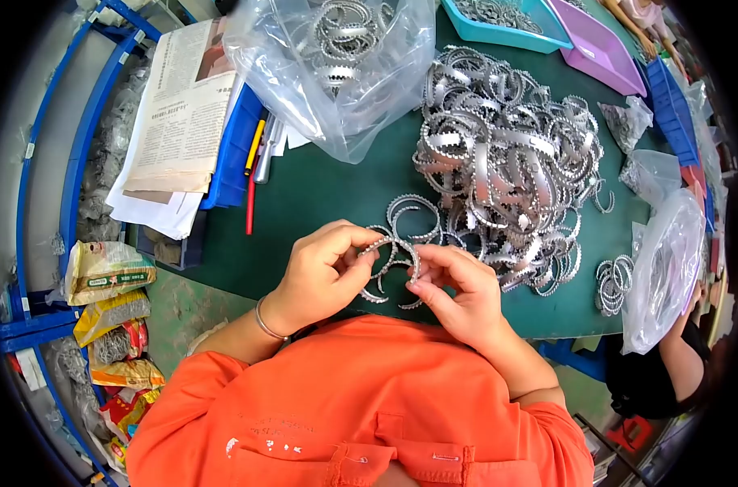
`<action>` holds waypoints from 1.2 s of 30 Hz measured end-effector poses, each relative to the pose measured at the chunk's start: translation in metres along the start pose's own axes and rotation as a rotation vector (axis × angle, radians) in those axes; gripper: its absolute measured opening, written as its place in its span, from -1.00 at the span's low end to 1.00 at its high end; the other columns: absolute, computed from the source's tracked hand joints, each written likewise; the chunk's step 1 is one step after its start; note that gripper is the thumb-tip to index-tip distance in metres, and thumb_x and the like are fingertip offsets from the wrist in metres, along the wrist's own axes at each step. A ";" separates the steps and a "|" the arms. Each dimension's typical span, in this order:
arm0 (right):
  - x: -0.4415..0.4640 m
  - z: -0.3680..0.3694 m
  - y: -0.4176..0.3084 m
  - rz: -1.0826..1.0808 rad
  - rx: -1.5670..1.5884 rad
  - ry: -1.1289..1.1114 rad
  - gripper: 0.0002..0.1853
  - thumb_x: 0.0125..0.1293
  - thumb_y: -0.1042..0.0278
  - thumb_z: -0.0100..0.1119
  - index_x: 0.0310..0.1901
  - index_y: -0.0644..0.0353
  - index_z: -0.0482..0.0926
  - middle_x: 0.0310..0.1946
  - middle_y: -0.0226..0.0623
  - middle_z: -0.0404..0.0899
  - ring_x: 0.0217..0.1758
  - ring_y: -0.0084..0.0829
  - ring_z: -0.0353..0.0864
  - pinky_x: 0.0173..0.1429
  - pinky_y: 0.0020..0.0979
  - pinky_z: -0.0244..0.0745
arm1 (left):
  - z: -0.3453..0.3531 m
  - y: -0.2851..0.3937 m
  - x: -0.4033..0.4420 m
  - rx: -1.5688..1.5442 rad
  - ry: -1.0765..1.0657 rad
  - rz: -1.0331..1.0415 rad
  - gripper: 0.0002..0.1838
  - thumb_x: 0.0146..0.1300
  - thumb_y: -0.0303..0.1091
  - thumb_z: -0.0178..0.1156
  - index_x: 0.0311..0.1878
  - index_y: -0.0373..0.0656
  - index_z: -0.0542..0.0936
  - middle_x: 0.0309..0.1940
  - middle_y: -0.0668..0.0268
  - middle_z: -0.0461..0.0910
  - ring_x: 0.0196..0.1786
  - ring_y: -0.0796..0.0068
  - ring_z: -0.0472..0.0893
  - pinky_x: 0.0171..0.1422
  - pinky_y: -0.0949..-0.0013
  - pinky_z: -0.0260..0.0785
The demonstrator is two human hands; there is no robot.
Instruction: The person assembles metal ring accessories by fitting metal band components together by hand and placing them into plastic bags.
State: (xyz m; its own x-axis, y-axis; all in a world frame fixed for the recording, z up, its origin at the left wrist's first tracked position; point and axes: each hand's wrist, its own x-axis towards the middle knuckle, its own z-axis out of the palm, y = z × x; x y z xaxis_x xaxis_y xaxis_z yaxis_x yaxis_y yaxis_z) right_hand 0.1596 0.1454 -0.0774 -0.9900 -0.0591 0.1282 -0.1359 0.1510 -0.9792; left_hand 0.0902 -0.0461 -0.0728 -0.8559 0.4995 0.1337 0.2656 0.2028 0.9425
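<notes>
Near the table's front edge, my left hand (327, 274) pinches one end of a curved, toothed metal strip (397, 241). My right hand (460, 290) grips the other end between thumb and fingers, so the strip arches between both hands. Under and behind it, more open toothed rings (413, 213) lie on the green table, partly hidden by my fingers. To the right of these rises a large tangled pile of the same metal rings (507, 162).
A clear plastic bag (369, 114) with more rings lies at the back. Left of it are a newspaper (178, 122), a blue tray (237, 150) and pens (251, 191). A teal bin (515, 39) and a purple bin (604, 61) stand far right. Another person's arm (684, 357) shows at right.
</notes>
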 end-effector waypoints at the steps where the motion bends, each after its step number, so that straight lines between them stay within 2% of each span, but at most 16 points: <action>1: -0.001 -0.001 0.000 0.048 0.016 -0.009 -0.61 0.07 0.64 0.25 -0.01 0.33 0.48 -0.32 -0.27 0.52 -0.39 -0.55 0.54 -0.37 -0.59 0.47 | 0.001 0.001 0.000 0.039 0.024 0.012 -0.83 0.07 -0.68 0.15 -0.23 -0.30 0.56 -0.45 0.30 0.50 -0.59 0.69 0.43 -0.52 0.59 0.24; 5: 0.002 -0.003 -0.003 0.124 0.078 -0.048 -0.56 0.08 0.55 0.29 0.03 0.32 0.45 -0.36 -0.32 0.45 -0.42 -0.57 0.47 -0.34 -0.59 0.44 | -0.001 0.006 0.002 0.126 -0.012 0.111 -0.77 0.06 -0.68 0.16 -0.18 -0.29 0.57 -0.43 0.28 0.51 -0.54 0.67 0.44 -0.51 0.57 0.28; 9: 0.003 -0.005 0.001 0.111 0.009 -0.070 -0.66 0.14 0.50 0.27 -0.03 0.34 0.50 -0.34 -0.31 0.45 -0.42 -0.61 0.46 -0.34 -0.60 0.43 | -0.002 0.005 0.002 0.155 -0.054 0.162 -0.72 0.04 -0.66 0.19 -0.12 -0.27 0.57 -0.35 0.27 0.51 -0.51 0.65 0.46 -0.49 0.56 0.30; 12: 0.001 -0.004 0.003 0.131 0.136 0.008 -0.71 0.15 0.53 0.25 -0.07 0.35 0.52 -0.33 -0.31 0.45 -0.43 -0.62 0.47 -0.34 -0.60 0.45 | -0.007 0.012 0.005 0.052 -0.154 -0.029 -0.63 -0.02 -0.58 0.33 -0.07 -0.27 0.55 -0.17 0.27 0.49 -0.42 0.61 0.48 -0.42 0.55 0.36; 15: 0.000 -0.003 0.002 0.158 0.315 0.074 -0.74 0.16 0.58 0.22 -0.08 0.34 0.52 -0.34 -0.33 0.47 -0.42 -0.61 0.50 -0.33 -0.60 0.48 | -0.011 -0.002 0.003 -0.110 -0.221 -0.122 -0.59 -0.04 -0.55 0.36 -0.06 -0.29 0.53 -0.16 0.27 0.50 -0.35 0.61 0.52 -0.31 0.57 0.45; 16: 0.000 -0.004 0.004 0.162 0.357 0.075 -0.75 0.17 0.62 0.19 -0.08 0.36 0.51 -0.34 -0.34 0.47 -0.39 -0.60 0.51 -0.32 -0.60 0.51 | -0.012 -0.006 0.000 -0.190 -0.248 -0.194 -0.63 0.02 -0.58 0.31 -0.05 -0.33 0.51 -0.15 0.25 0.53 -0.25 0.56 0.57 -0.18 0.52 0.51; 17: -0.001 -0.004 0.005 0.163 0.357 0.074 -0.75 0.17 0.62 0.19 -0.08 0.36 0.51 -0.34 -0.34 0.47 -0.39 -0.60 0.51 -0.32 -0.60 0.51 | -0.012 -0.006 -0.001 -0.191 -0.247 -0.195 -0.63 0.02 -0.58 0.31 -0.05 -0.33 0.51 -0.15 0.25 0.53 -0.25 0.56 0.57 -0.18 0.52 0.51; 19: -0.002 -0.004 0.006 0.208 0.470 0.074 -0.73 0.20 0.61 0.17 -0.05 0.38 0.47 -0.34 -0.32 0.49 -0.38 -0.61 0.52 -0.32 -0.59 0.51 | -0.013 -0.007 -0.003 -0.585 -0.250 -0.367 -0.71 0.08 -0.65 0.22 -0.08 -0.35 0.52 -0.15 0.15 0.57 -0.11 0.41 0.61 -0.12 0.44 0.53; 23: -0.002 -0.005 0.003 0.257 0.545 0.073 -0.72 0.22 0.60 0.15 -0.02 0.39 0.44 -0.34 -0.31 0.51 -0.37 -0.60 0.54 -0.31 -0.58 0.53 | -0.018 0.001 0.000 -0.662 -0.238 -0.490 -0.74 0.14 -0.65 0.16 -0.07 -0.38 0.51 -0.23 0.09 0.60 -0.15 0.32 0.64 -0.14 0.40 0.55; 25: -0.002 -0.005 0.003 0.317 0.532 0.101 -0.74 0.24 0.53 0.14 -0.05 0.39 0.44 -0.34 -0.23 0.57 -0.43 -0.51 0.58 -0.32 -0.52 0.55 | -0.019 -0.001 0.000 -0.724 -0.255 -0.499 -0.76 0.18 -0.62 0.12 -0.06 -0.39 0.51 -0.28 0.07 0.62 -0.22 0.24 0.66 -0.18 0.38 0.57; 28: -0.002 -0.008 0.004 0.337 0.558 0.057 -0.71 0.24 0.57 0.14 -0.01 0.39 0.43 -0.32 -0.31 0.54 -0.35 -0.56 0.57 -0.28 -0.55 0.57 | -0.020 -0.004 0.000 -0.750 -0.261 -0.510 -0.78 0.21 -0.59 0.10 -0.07 -0.40 0.51 -0.31 0.05 0.62 -0.26 0.21 0.67 -0.22 0.37 0.58; 32: -0.002 -0.008 0.002 0.357 0.535 0.020 -0.72 0.24 0.57 0.14 -0.01 0.40 0.43 -0.31 -0.31 0.52 -0.35 -0.56 0.57 -0.27 -0.55 0.57 | -0.020 -0.006 0.001 -0.810 -0.268 -0.522 -0.81 0.21 -0.57 0.10 -0.11 -0.40 0.53 -0.32 0.03 0.62 -0.27 0.21 0.67 -0.23 0.38 0.58; 35: -0.001 -0.001 0.002 0.365 0.526 0.125 -0.73 0.23 0.57 0.14 -0.03 0.39 0.44 -0.29 -0.31 0.49 -0.35 -0.58 0.55 -0.28 -0.57 0.52 | -0.021 -0.008 0.001 -0.875 -0.272 -0.537 -0.84 0.22 -0.56 0.11 -0.16 -0.40 0.53 -0.32 0.04 0.62 -0.29 0.22 0.67 -0.23 0.38 0.58; 36: 0.000 0.000 0.005 0.193 0.259 0.186 -0.74 0.23 0.58 0.14 -0.04 0.39 0.44 -0.29 -0.30 0.48 -0.36 -0.58 0.53 -0.29 -0.58 0.50 | -0.022 -0.007 0.001 -0.848 -0.282 -0.543 -0.85 0.22 -0.55 0.11 -0.17 -0.40 0.54 -0.32 0.05 0.62 -0.29 0.24 0.67 -0.23 0.38 0.57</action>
State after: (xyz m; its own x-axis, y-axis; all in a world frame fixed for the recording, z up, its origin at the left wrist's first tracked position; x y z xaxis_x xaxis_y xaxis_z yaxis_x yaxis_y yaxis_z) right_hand 0.1590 0.1464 -0.0827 -0.9897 0.1297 -0.0599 0.0451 -0.1143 -0.9924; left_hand 0.0779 -0.0655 -0.0730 -0.6032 0.7187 -0.3458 -0.6155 -0.1438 0.7749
